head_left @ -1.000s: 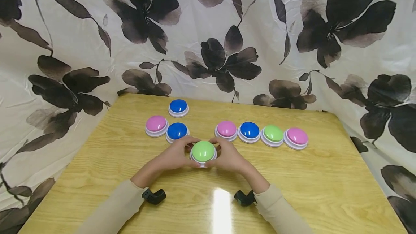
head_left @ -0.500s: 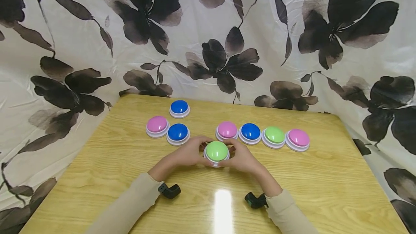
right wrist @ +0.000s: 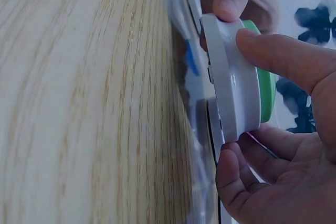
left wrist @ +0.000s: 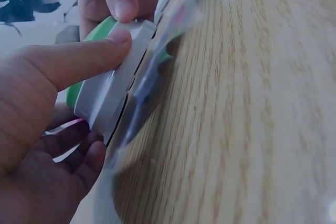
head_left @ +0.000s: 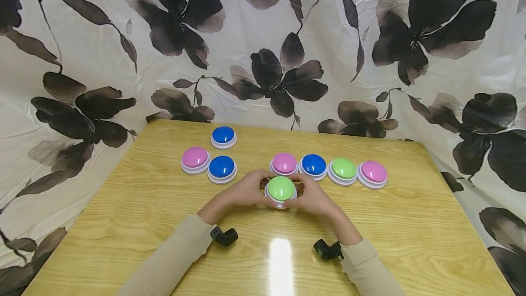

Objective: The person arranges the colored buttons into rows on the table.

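A green dome push button (head_left: pixel 281 188) on a round white base is held between both hands near the middle of the table. My left hand (head_left: pixel 245 190) grips its left side, and my right hand (head_left: pixel 315 196) grips the right. Both thumbs press on the near side of the white base, as the left wrist view shows on the button's base (left wrist: pixel 113 85). Fingers curl round the far side. Whether the base touches the table, I cannot tell. Just behind it stands a pink button (head_left: pixel 284 162), the leftmost of a row, its front partly hidden.
The row continues rightward with a blue button (head_left: pixel 313 165), a second green button (head_left: pixel 343 168) and another pink button (head_left: pixel 372 171). Farther left stand a pink button (head_left: pixel 195 157) and two blue ones, a front blue button (head_left: pixel 222 167) and a rear blue button (head_left: pixel 223 135). Floral cloth (head_left: pixel 230 35) hangs behind the wooden table (head_left: pixel 164 204).
Both hands have carried the green button rightward, from in front of the left blue button to in front of the row's leftmost pink button. The other buttons have stayed put.
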The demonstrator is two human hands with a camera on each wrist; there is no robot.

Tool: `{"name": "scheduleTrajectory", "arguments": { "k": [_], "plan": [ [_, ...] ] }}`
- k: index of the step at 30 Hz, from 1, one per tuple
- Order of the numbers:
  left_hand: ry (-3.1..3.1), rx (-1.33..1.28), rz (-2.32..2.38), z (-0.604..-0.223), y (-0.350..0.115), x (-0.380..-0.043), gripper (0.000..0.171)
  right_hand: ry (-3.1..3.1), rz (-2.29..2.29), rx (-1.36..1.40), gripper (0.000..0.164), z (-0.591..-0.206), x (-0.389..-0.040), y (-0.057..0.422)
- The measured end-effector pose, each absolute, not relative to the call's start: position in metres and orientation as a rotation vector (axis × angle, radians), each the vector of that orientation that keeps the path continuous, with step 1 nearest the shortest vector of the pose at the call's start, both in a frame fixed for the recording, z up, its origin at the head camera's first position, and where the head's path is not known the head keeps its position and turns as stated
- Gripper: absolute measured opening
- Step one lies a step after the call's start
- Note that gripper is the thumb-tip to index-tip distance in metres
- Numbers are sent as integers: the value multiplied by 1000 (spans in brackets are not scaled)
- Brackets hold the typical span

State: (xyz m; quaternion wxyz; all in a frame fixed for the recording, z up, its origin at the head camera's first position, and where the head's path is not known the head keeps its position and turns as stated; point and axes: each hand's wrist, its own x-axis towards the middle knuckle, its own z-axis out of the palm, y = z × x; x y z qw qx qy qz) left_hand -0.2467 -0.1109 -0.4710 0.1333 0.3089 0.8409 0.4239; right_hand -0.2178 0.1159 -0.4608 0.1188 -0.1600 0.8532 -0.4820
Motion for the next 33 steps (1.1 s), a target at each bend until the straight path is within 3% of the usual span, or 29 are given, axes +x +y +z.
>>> {"name": "scheduleTrajectory", "arguments": {
  "k": [33],
  "plan": [
    [2409,961,1212,-481,-103,-256,73,2486,-1417,-464,65,-464,-220,121]
  ]
}}
